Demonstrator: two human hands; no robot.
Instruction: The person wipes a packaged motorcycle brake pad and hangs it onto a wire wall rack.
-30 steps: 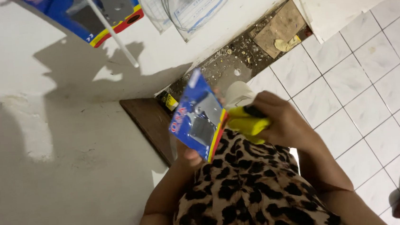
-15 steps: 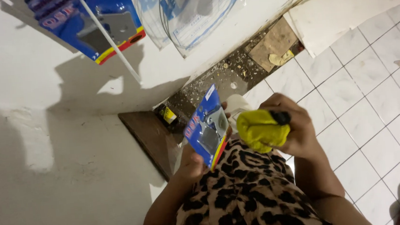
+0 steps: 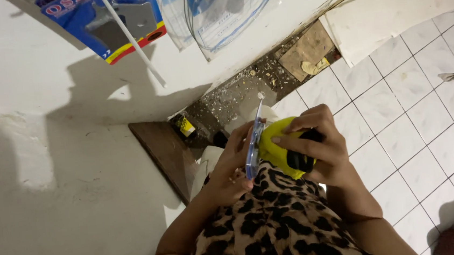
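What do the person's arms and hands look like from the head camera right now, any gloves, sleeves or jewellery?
Both hands are bare: no gloves on the left hand or the right hand, and no rings, watch or bracelets show. The forearms are uncovered, with no sleeves reaching them. The only clothing in view is a leopard-print garment, tan with black and brown spots, below the hands. Fingernails look short and unpainted.

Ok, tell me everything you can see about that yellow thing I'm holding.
The yellow thing is rounded and smooth, plastic by its look, with a black part on its right side. The right hand wraps over it from above. Its left edge meets a flat blue packet, seen edge-on, gripped by the left hand. It sits above leopard-print fabric.
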